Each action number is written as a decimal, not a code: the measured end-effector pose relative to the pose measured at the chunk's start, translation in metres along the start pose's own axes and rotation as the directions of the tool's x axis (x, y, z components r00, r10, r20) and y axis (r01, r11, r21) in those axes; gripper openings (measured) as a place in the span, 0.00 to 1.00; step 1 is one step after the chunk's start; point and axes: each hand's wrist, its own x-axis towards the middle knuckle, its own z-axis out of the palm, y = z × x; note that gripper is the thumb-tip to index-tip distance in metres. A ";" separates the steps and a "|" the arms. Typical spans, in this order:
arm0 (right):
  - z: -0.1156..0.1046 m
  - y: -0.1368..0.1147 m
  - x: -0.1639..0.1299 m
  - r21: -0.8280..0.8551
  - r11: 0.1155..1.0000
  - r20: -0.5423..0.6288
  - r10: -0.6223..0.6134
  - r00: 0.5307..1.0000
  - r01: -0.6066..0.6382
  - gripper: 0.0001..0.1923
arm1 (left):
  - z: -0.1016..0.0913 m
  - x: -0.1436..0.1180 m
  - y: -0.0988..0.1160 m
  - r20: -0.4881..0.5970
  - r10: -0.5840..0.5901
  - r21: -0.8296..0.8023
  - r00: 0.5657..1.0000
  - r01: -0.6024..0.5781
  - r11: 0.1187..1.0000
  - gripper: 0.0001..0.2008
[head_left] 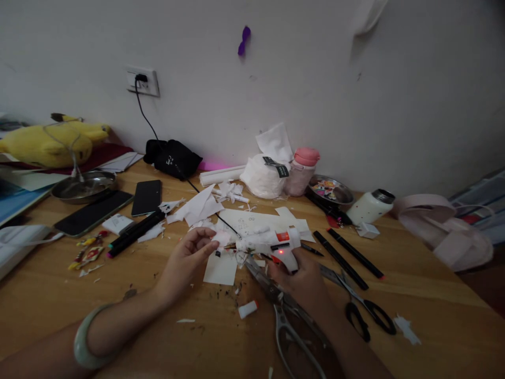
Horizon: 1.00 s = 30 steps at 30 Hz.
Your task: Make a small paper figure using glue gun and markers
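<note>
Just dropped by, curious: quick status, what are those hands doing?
Right hand grips glue gun, light on. Left hand pinches white paper piece at nozzle. Scissors, markers alongside.

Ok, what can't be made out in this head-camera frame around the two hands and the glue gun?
- Glue gun handle: hidden inside the right hand.
- Small pale piece at the nozzle: too small and blurred to identify; the left hand pinches it.
- Pliers: partly under the right forearm, handles cut by the bottom edge.
- Items in the metal bowl: too small.
</note>
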 end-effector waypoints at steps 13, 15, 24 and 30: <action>-0.001 0.002 0.002 -0.033 0.995 -0.054 -0.095 0.994 0.093 0.08 | 0.002 0.001 0.000 -0.017 -0.010 -0.063 1.000 0.009 0.998 0.09; -0.001 0.003 0.002 -0.027 0.995 -0.061 -0.098 0.993 0.096 0.09 | 0.002 0.001 0.000 -0.009 -0.024 -0.078 1.000 0.024 0.997 0.09; -0.002 0.000 0.002 0.020 0.999 -0.028 -0.030 0.999 0.031 0.07 | 0.000 0.001 -0.004 0.006 -0.030 -0.097 1.000 0.031 0.995 0.09; -0.003 -0.001 0.004 0.003 0.999 -0.047 -0.032 0.998 0.032 0.08 | -0.001 0.002 -0.005 0.007 -0.025 -0.081 1.000 0.025 0.996 0.09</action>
